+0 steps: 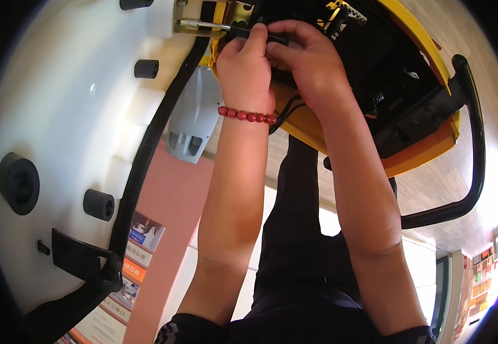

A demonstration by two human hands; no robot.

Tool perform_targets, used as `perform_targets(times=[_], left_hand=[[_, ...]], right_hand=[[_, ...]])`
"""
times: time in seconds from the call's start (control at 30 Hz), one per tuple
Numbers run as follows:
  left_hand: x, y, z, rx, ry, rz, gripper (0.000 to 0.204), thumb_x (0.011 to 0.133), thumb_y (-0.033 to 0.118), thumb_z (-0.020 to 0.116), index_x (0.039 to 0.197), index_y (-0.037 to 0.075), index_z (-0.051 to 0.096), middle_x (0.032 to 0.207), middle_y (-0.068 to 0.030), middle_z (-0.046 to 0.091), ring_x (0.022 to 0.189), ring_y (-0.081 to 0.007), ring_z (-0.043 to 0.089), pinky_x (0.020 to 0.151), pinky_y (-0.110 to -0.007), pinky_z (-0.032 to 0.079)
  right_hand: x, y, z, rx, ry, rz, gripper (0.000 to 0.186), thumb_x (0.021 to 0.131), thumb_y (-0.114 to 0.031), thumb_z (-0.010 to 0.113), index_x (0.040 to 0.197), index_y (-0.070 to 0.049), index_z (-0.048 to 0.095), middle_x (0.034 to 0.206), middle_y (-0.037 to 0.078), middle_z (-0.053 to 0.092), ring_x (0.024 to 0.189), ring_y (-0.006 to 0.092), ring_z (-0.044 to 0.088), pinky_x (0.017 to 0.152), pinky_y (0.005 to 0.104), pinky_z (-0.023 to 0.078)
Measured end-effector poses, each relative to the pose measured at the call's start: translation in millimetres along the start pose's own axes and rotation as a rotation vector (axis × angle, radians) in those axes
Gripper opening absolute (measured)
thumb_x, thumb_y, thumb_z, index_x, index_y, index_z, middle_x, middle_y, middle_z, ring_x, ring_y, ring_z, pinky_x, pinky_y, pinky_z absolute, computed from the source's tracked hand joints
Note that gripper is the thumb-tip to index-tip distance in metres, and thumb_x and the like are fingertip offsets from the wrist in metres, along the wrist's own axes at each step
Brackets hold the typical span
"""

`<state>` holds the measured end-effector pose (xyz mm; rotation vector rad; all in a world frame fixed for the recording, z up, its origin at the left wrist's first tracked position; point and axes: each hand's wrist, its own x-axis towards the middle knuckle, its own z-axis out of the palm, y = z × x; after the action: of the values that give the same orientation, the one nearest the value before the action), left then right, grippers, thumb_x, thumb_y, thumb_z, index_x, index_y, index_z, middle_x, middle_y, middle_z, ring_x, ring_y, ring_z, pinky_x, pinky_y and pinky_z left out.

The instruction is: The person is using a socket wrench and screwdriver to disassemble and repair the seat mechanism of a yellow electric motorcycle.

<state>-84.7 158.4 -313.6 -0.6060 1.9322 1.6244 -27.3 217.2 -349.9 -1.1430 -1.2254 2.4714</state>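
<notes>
1. Evidently, one screwdriver, dark handle, bright shaft. Location: far middle, spanning both hands, shaft pointing left to a metal bracket at the edge of a white panel. Whether the tip is seated cannot be told from where I stand.

2. Left hand: fingers closed about the front of the handle, thumb laid along it. Possible fault: the wrist turning off line, tilting the shaft so that the tip rides out and scores the bracket.

3. Right hand: fingers and thumb pinching the rear end of the handle. Possible fault: uneven push between the hands, one pressing while the other twists; likely result, a slip to the left into the panel.

4. Bead bracelet, red, on the left wrist. Possible fault: a bead catching on an edge as the forearm turns.

5. Dark cables, looped on the near side of the hands, just right of the left wrist. Possible fault: snagged or tugged by a drop of either wrist.

6. Yellow-rimmed housing, dark inside, far right. Possible fault: anything loosened or let go falling into that recess, where dark parts would hide it.

7. White panel, left, with black rubber bumpers and a black edge strip. Its support is unclear. Possible fault: if free to swing, sideways pressure would shift the bracket under the tip.
</notes>
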Motion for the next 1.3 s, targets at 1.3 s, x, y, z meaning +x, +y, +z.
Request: perform_targets(times=[1.3], left_hand=[[-2, 0, 2, 0.027, -0.025, -0.015, 0.016, 0.088, 0.013, 0.062, 0.091, -0.002, 0.06, 0.073, -0.0062, 0.06, 0.062, -0.0159, 0.056, 0.056, -0.028, 0.045]], right_hand=[[0, -8, -12, -0.017, -0.026, 0.087, 0.027, 0.088, -0.013, 0.064, 0.109, 0.003, 0.06, 0.085, 0.01, 0.067, 0.074, 0.0153, 0.064, 0.069, 0.0263, 0.052]])
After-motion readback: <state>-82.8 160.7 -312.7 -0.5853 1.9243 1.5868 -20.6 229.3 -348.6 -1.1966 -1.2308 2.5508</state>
